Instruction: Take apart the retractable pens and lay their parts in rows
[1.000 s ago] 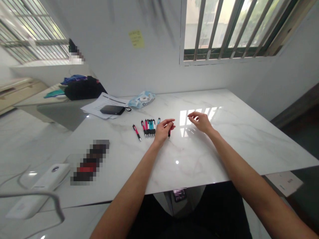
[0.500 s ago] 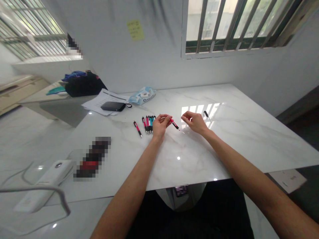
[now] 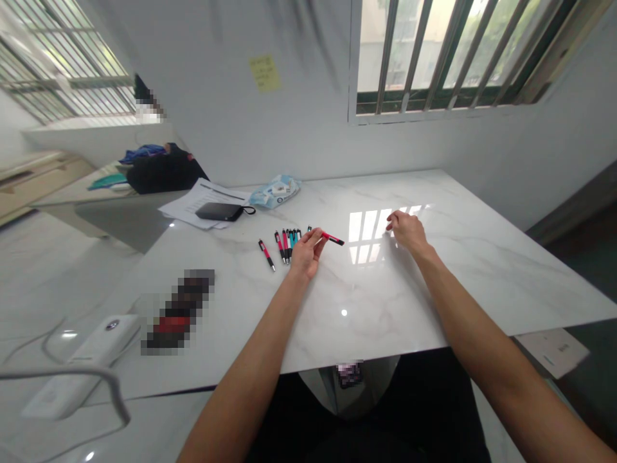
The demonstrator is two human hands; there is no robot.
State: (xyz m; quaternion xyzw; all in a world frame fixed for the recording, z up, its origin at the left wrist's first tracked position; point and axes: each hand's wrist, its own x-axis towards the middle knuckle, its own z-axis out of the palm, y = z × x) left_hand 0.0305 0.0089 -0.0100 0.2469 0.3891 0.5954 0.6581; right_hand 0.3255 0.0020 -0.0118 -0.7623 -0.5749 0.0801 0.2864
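My left hand (image 3: 306, 254) pinches a red-and-black pen (image 3: 334, 239) between thumb and fingertips, its black end pointing right; no silver tip shows on that end. To the right, my right hand (image 3: 407, 230) is over the table with its fingers curled together. Whatever is between those fingers, if anything, cannot be made out. Beside my left hand lies a row of several click pens (image 3: 284, 246), red and blue-green with black grips, partly covered by the hand. A single red pen (image 3: 267, 255) lies a little apart on their left.
At the back of the white marbled table (image 3: 385, 321) are papers (image 3: 187, 204) with a black pouch-like case (image 3: 219, 211) on them, and a blue-white soft pack (image 3: 276, 191). A blurred-out dark object (image 3: 178, 312) lies left, near a white device (image 3: 87, 360) with a grey cable.
My right hand has moved right, where a black pen part with a thin rod lay; that part no longer shows. The pen in my left hand has tilted closer to level.
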